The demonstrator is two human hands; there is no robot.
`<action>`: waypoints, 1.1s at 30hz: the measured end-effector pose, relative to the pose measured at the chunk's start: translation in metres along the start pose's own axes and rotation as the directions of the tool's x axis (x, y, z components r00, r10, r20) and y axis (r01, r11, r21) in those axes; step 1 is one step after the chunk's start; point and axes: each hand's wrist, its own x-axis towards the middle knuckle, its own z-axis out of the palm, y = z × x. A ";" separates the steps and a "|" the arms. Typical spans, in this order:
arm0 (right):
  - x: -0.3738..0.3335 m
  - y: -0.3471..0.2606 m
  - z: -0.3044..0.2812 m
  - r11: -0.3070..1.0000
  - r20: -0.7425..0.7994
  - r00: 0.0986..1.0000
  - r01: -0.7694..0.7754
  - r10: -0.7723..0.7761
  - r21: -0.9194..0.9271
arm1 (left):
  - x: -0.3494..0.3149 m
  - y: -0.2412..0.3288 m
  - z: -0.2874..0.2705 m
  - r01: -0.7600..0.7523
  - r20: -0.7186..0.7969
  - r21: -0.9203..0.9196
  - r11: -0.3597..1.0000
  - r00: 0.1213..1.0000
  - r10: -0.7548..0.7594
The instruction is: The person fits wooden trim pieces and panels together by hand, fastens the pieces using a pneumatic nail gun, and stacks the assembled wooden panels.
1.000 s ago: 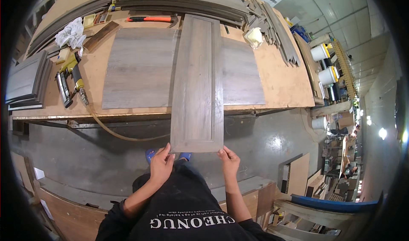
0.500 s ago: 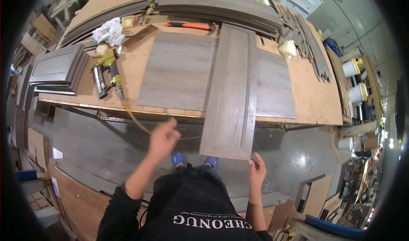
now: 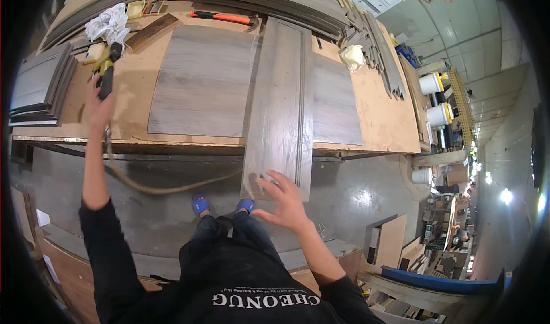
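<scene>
The left hand [image 3: 100, 103] was blurred, but its fingers appeared wrapped around the grip of a yellow-and-black nail gun [image 3: 105, 66] on the counter's left side. The right hand [image 3: 282, 201], at the gun's four o'clock, was spread and empty above the near end of a long grey wood-grain panel [image 3: 281, 95] with a framed edge; whether it touched was unclear. That panel lay over a flat grey sheet [image 3: 206, 83] on the brown counter [image 3: 384, 118], its six o'clock end jutting past the edge.

A hard press on that overhang could have tipped the panel, and the tan air hose [image 3: 137, 185], passing beneath it, could have snagged. A knocked trigger might have fired a nail.

From the right hand, a small pale-yellow tray [image 3: 136, 9] sat at eleven o'clock, white yellow-rimmed buckets [image 3: 439, 115] at two; their contents could not be made out.
</scene>
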 end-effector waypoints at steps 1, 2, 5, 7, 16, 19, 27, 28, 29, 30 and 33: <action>0.007 0.004 0.006 0.996 0.081 0.994 0.076 -0.071 -0.055 | -0.015 0.014 -0.014 0.002 0.056 -0.086 0.996 0.998 0.003; 0.013 0.006 0.010 0.996 0.091 0.994 0.067 -0.061 -0.065 | -0.032 0.037 -0.023 -0.015 0.022 -0.180 0.983 1.000 0.019; 0.016 0.015 0.016 0.985 0.178 0.979 0.121 -0.099 -0.122 | -0.083 0.078 -0.066 0.244 0.214 -0.198 0.949 0.956 -0.201; 0.015 0.025 0.021 0.980 0.142 0.981 0.151 -0.133 -0.126 | -0.126 0.087 -0.052 0.396 0.325 -0.157 0.905 0.886 -0.331; 0.017 0.031 0.029 0.977 0.123 0.975 0.194 -0.183 -0.085 | -0.269 0.077 0.033 0.375 0.598 -0.266 0.888 0.787 -0.153; 0.019 0.029 0.029 0.988 0.133 0.983 0.138 -0.127 -0.076 | -0.267 0.072 0.051 0.474 0.813 -0.163 0.866 0.561 -0.154; 0.023 0.031 0.028 0.986 0.135 0.981 0.148 -0.137 -0.078 | -0.291 0.045 0.067 0.510 0.734 -0.182 0.840 0.639 -0.229; 0.023 0.031 0.028 0.985 0.129 0.982 0.151 -0.140 -0.081 | -0.288 0.043 0.070 0.555 0.781 -0.162 0.816 0.578 -0.238; 0.023 0.031 0.028 0.986 0.130 0.982 0.145 -0.134 -0.082 | -0.286 0.042 0.072 0.596 0.822 -0.138 0.791 0.514 -0.243; 0.023 0.030 0.028 0.985 0.125 0.983 0.147 -0.135 -0.086 | -0.288 0.039 0.074 0.598 0.826 -0.137 0.790 0.509 -0.243; 0.024 0.029 0.028 0.985 0.117 0.984 0.146 -0.135 -0.093 | -0.294 0.028 0.078 0.575 0.837 -0.136 0.807 0.502 -0.217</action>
